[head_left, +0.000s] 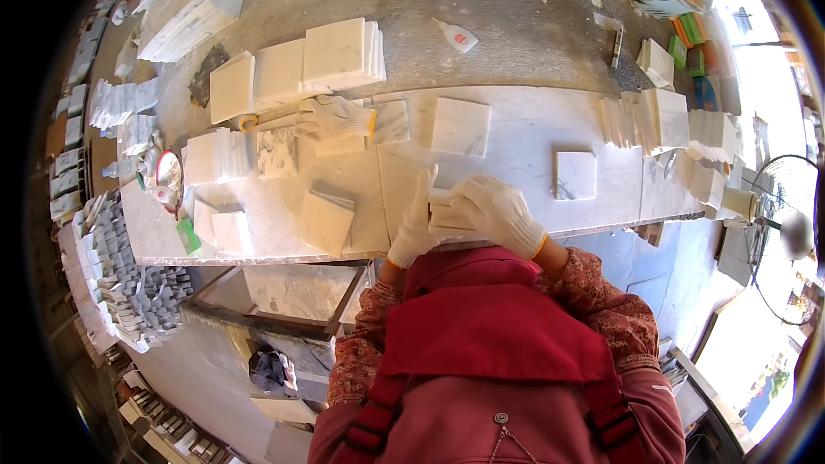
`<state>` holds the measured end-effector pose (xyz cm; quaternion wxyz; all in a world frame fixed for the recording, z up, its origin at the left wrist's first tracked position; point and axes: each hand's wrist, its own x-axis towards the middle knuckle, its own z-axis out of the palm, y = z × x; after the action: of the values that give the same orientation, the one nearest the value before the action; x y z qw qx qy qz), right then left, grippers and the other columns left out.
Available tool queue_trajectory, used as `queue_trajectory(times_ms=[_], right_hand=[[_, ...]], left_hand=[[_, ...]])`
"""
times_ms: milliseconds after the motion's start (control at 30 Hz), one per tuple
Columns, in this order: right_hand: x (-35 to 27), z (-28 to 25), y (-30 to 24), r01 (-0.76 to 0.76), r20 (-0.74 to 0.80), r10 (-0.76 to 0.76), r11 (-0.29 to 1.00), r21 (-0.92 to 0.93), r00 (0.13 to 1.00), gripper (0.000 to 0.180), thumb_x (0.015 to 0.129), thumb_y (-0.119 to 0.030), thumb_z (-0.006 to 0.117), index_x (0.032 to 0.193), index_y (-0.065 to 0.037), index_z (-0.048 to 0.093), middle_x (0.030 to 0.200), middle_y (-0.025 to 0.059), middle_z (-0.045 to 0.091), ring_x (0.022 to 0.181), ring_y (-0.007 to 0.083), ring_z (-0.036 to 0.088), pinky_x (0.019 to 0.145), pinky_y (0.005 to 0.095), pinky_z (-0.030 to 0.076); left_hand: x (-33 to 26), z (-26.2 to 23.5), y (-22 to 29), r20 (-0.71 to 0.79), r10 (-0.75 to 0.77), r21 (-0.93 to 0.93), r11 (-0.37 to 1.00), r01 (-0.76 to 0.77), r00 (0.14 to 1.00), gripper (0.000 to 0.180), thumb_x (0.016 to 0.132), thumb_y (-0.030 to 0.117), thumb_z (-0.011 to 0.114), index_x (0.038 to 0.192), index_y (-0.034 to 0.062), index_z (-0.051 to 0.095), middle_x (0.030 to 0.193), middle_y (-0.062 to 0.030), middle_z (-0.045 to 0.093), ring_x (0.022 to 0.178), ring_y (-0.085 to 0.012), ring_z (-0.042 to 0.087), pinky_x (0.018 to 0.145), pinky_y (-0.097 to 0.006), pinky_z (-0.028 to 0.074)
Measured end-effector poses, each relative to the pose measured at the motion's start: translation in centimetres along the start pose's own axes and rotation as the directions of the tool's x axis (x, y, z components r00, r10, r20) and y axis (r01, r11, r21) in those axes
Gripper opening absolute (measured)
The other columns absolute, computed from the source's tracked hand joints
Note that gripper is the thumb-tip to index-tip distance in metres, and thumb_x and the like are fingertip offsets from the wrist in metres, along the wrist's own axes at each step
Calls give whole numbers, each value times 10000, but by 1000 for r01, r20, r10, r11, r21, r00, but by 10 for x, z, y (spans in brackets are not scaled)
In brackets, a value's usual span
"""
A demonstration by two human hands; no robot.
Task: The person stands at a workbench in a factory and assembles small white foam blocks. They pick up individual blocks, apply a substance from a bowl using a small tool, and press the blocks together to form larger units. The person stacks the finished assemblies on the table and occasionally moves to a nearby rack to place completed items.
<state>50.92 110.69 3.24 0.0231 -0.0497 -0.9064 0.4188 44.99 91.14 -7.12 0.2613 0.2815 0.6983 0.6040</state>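
Note:
At the near edge of the marble-topped bench, a small cream-white stone tile (450, 217) lies between my gloved hands. My left hand (416, 225) grips its left side, fingers pointing away from me. My right hand (497, 211) curls over its right part with bent fingertips on top; what those fingertips may pinch is hidden. Just beyond lies a square white tile (461, 127). A grey-veined tile (576, 175) is flat to the right. Left of my hands, some cream tiles (326, 221) overlap in a small pile.
A spare pair of white gloves (335, 119) rests on tiles at the back left, beside a yellow tape roll (248, 123). A white bottle (456, 35) lies farther off. Tile stacks (657, 119) line the right; a fan (795, 235) stands there.

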Motion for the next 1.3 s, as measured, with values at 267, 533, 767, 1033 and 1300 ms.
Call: queue_trajectory(times_ms=[267, 533, 767, 1033, 1300], right_hand=[[94, -4, 52, -109, -44, 101, 851, -513, 994, 664, 751, -308, 815, 1333, -140, 542, 1241, 103, 616, 1148, 341, 572, 937, 480, 479], [98, -6, 61, -193, 0, 203, 932, -307, 979, 495, 786, -304, 786, 1213, -109, 630, 1151, 134, 649, 1095, 338, 602, 920, 448, 486], [25, -23, 16, -62, 157, 76, 994, -87, 985, 370, 842, -281, 726, 1179, -139, 666, 1026, 133, 670, 930, 377, 641, 805, 435, 524], [-58, 3, 68, -200, 148, 183, 974, 105, 972, 1081, 686, -351, 866, 1565, -80, 297, 1516, 182, 440, 1386, 376, 416, 1135, 457, 379], [-48, 42, 67, -190, -196, 171, 979, -80, 965, 782, 634, -333, 897, 1300, -95, 562, 1279, 100, 587, 1181, 378, 528, 1013, 447, 459]], left_hand=[[4, -7, 5, 15, 189, 150, 970, -189, 982, 740, 728, 20, 819, 1401, 38, 513, 1440, -181, 539, 1420, -369, 425, 1125, -431, 408], [4, -5, 5, -27, 251, 243, 940, -238, 968, 968, 656, 26, 879, 1492, 11, 391, 1535, -205, 423, 1407, -367, 430, 1124, -415, 407], [5, 1, 5, -44, 154, 88, 985, -150, 987, 1257, 624, 72, 943, 1582, -26, 136, 1587, -241, 333, 1340, -312, 513, 1065, -401, 468], [15, -8, -2, 79, 210, 171, 960, -220, 975, 982, 610, 107, 960, 1423, 44, 412, 1353, -155, 564, 1164, -274, 616, 980, -356, 527], [21, 19, -3, 9, -43, -19, 999, 43, 999, 950, 599, -4, 930, 1386, 74, 404, 1217, -68, 580, 1097, -193, 619, 873, -337, 579]])
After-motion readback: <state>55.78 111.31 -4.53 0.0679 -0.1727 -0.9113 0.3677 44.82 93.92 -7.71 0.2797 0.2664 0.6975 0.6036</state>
